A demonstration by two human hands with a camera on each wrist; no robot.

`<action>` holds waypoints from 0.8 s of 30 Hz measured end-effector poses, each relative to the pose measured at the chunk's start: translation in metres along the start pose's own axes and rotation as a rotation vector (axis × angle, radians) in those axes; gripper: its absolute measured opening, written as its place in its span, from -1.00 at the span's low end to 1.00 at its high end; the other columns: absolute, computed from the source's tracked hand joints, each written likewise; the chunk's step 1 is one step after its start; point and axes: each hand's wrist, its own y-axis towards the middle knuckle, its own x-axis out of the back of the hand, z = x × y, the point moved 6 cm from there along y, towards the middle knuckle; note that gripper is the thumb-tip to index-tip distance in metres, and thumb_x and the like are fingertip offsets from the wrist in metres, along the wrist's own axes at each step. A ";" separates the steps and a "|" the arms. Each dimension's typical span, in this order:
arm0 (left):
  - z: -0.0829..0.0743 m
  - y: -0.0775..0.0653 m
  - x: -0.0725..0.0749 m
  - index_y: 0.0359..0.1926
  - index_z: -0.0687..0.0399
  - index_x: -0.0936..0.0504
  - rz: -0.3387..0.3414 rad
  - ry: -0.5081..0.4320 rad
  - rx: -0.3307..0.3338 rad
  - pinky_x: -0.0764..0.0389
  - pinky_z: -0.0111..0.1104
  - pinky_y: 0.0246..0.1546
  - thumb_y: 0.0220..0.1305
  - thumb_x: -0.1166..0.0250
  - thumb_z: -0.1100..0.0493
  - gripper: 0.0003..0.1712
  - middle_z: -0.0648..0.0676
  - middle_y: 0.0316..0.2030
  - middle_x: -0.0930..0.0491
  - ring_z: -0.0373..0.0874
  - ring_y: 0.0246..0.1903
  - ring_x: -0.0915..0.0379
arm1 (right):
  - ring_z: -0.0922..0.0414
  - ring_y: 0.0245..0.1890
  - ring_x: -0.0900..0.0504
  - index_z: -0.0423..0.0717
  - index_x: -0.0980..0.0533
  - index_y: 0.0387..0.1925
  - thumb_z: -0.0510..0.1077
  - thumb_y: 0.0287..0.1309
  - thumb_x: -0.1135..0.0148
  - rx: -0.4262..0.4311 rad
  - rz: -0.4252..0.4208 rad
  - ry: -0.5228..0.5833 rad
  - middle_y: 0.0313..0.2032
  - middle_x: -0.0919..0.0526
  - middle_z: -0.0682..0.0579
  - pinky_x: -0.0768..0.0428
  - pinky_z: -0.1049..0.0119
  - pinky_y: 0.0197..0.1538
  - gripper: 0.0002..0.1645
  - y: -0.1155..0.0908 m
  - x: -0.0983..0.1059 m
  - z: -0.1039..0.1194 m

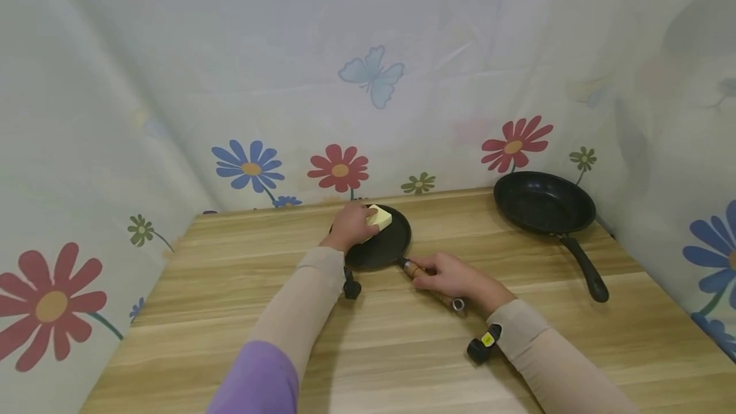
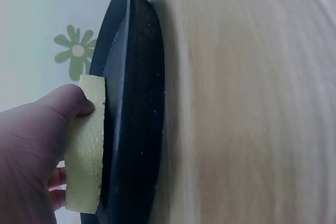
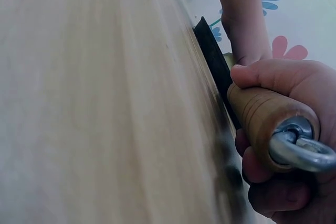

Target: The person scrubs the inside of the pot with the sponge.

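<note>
A flat black pan (image 1: 382,249) with a low rim lies on the table in the middle of the head view. My left hand (image 1: 352,225) holds a pale yellow sponge (image 1: 381,217) over the pan's inner surface. In the left wrist view, thumb and fingers grip the sponge (image 2: 86,150) by its sides, right against the pan (image 2: 139,103). My right hand (image 1: 451,275) grips the pan's wooden handle (image 3: 262,116), which ends in a metal hanging ring (image 3: 304,153). The fingers curl round the handle, with the thumb along its top.
A deeper black frying pan (image 1: 543,202) stands at the back right of the wooden table (image 1: 241,286), its black handle (image 1: 583,267) pointing toward the front. Behind the table hangs a white cloth (image 1: 276,69) printed with flowers and a butterfly.
</note>
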 end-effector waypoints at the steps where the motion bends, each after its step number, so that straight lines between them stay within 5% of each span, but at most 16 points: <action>1: 0.000 0.000 0.000 0.30 0.03 -0.59 -0.001 -0.001 0.001 -0.43 0.02 0.19 0.27 -0.27 -0.01 -0.42 0.22 0.19 -0.57 0.20 0.21 -0.41 | 0.24 -0.30 -0.55 -0.06 -0.50 0.34 0.03 0.29 -0.28 0.000 -0.003 -0.001 -0.09 -0.71 0.09 -0.52 0.30 -0.08 -0.38 0.000 0.000 0.000; 13: -0.017 -0.002 0.000 0.36 -0.08 -0.54 0.054 0.040 -0.049 -0.38 0.00 0.26 0.31 -0.18 0.00 -0.40 0.13 0.24 -0.55 0.15 0.25 -0.38 | 0.26 -0.38 -0.53 -0.11 -0.52 0.32 -0.02 0.30 -0.27 -0.004 0.002 0.009 -0.23 -0.68 0.14 -0.50 0.35 -0.19 -0.41 0.001 -0.001 0.001; 24: -0.031 -0.002 0.001 0.39 -0.17 -0.50 0.131 0.013 -0.088 -0.37 0.07 0.24 0.35 -0.18 0.03 -0.42 0.10 0.30 -0.49 0.17 0.24 -0.36 | 0.24 -0.36 -0.54 -0.12 -0.51 0.32 0.00 0.29 -0.28 -0.017 -0.007 0.013 -0.16 -0.70 0.09 -0.51 0.32 -0.16 -0.39 0.000 0.000 0.003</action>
